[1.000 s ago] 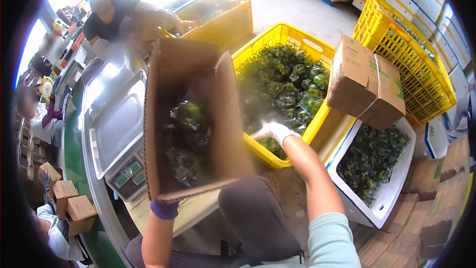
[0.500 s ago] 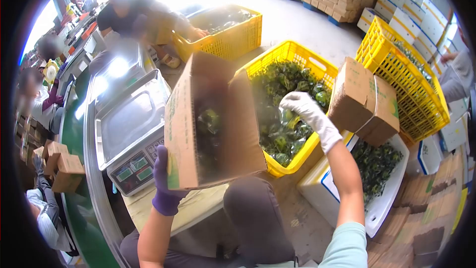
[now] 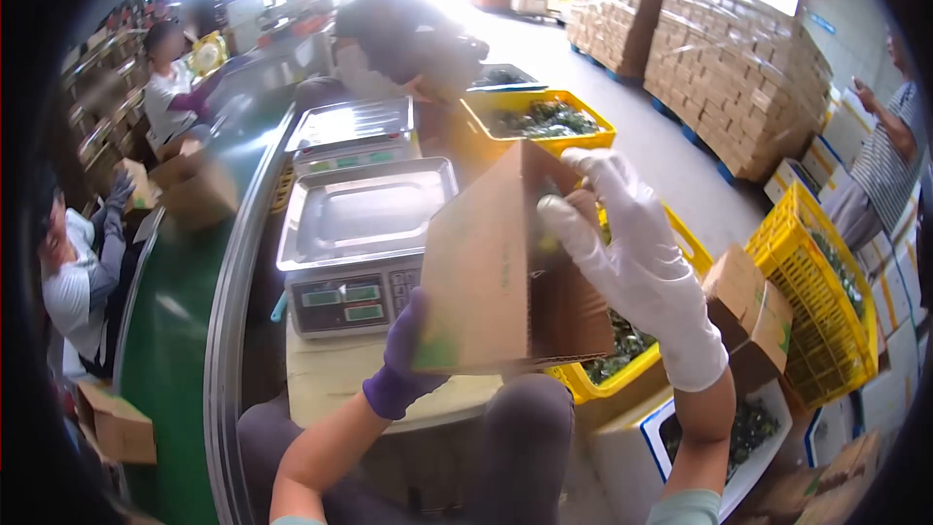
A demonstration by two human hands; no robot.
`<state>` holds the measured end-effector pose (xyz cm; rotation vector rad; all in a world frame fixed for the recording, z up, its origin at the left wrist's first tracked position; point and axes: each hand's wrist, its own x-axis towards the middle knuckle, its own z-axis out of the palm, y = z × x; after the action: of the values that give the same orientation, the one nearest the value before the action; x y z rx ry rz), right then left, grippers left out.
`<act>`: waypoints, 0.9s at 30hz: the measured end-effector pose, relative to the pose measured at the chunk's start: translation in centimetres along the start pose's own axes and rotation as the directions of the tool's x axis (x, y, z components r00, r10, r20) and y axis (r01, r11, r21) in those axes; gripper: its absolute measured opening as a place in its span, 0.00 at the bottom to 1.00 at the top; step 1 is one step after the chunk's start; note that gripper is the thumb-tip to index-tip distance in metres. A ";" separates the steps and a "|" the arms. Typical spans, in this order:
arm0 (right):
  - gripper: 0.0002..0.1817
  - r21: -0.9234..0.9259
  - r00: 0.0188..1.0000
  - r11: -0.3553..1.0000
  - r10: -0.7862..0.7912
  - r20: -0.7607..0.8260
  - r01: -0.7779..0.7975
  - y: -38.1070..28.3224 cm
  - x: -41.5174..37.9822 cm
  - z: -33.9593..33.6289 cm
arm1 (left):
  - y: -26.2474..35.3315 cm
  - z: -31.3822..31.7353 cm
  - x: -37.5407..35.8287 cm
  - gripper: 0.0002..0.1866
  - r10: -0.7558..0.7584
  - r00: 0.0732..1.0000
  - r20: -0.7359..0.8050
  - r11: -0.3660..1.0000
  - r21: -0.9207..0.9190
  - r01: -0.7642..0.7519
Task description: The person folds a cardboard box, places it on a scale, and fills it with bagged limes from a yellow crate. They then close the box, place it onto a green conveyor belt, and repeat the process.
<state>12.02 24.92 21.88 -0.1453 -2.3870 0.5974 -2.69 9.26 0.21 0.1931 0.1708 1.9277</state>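
Observation:
I hold a brown cardboard box (image 3: 486, 272) raised in front of me, tilted so its outer side faces me. My left hand (image 3: 400, 362), in a purple glove, grips the box's lower left corner. My right hand (image 3: 637, 262), in a white glove, rests on the box's upper right edge with fingers spread. Behind and below the box stands a yellow crate (image 3: 583, 384) holding bagged green produce (image 3: 622, 345). A steel weighing scale (image 3: 362, 243) sits just left of the box.
A second scale (image 3: 350, 131) and another yellow crate (image 3: 539, 122) stand farther back. A green conveyor (image 3: 180, 331) runs along the left, with people seated beside it. At right are a white foam box (image 3: 680, 437), bundled flat cartons (image 3: 753, 306), an empty yellow crate (image 3: 821, 301) and stacked pallets (image 3: 729, 68).
The view has swung upward. The box has turned so its opening faces away, and my right hand has risen from the produce crate onto the box's upper right edge.

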 end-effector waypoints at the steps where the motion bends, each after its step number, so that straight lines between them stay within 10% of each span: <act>1: 0.23 -0.031 0.988 0.993 -0.114 0.105 0.118 0.1 0.7 0.8 | 0.6 -0.8 -0.1 0.33 0.154 0.988 -0.024 0.842 0.526 -0.118; 3: 0.20 -0.092 0.920 0.958 -0.231 0.316 0.272 0.0 1.8 2.7 | 2.0 -0.4 -1.1 0.34 0.269 0.941 0.204 0.071 0.970 -0.231; 4: 0.20 -0.089 0.911 0.952 -0.251 0.327 0.294 -0.6 2.3 3.0 | 2.3 -0.5 -1.4 0.34 0.291 0.933 0.211 0.071 0.968 -0.241; 6: 0.20 0.136 0.888 0.984 -0.161 0.431 0.113 -1.7 3.5 3.2 | 2.8 -1.0 -1.1 0.34 0.281 0.960 0.015 0.749 0.621 -0.229; 10: 0.14 -0.061 0.975 0.975 -0.207 0.086 0.212 -0.8 7.0 7.2 | 2.8 -0.5 -2.3 0.34 0.223 0.974 0.039 0.736 0.649 -0.195; 14: 0.11 0.063 0.836 0.996 0.016 0.548 -0.060 -2.9 7.5 5.6 | 2.8 -0.7 -2.5 0.33 0.296 0.955 0.009 0.758 0.606 -0.240; 16: 0.15 0.229 0.986 0.973 -0.062 0.157 0.025 -6.0 6.2 4.7 | 3.5 1.7 -3.0 0.32 0.351 0.930 0.112 0.688 0.642 -0.337; 18: 0.19 0.366 0.954 0.904 0.126 0.270 -0.223 -8.6 6.0 3.0 | 4.6 3.7 -2.7 0.32 0.406 0.890 0.210 0.603 0.670 -0.433; 20: 0.23 0.213 0.954 0.975 -0.126 0.271 0.068 -10.8 4.8 3.6 | 5.8 4.9 -1.9 0.31 0.490 0.843 0.222 0.652 0.548 -0.524; 21: 0.23 0.161 0.910 0.983 0.019 0.415 -0.094 -11.6 5.3 4.6 | 6.8 5.2 -1.1 0.32 0.545 0.795 0.266 0.362 0.781 -0.509; 24: 0.21 -0.034 0.946 0.995 -0.082 0.313 0.097 -10.0 8.1 7.4 | 9.4 6.2 -0.1 0.34 0.565 0.725 0.394 0.503 0.532 -0.681; 26: 0.17 0.135 0.926 0.988 0.016 0.378 -0.072 -7.5 10.7 8.8 | 11.6 6.4 0.0 0.32 0.591 0.737 0.328 0.504 0.564 -0.655; 27: 0.16 -0.020 0.933 0.989 -0.133 0.334 0.148 -4.9 11.4 10.1 | 13.9 5.0 0.2 0.31 0.456 0.859 0.234 0.431 0.786 -0.443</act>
<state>-2.94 19.57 23.95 0.1177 -2.7090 0.5339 -14.32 4.64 8.04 0.9502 1.1679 2.2379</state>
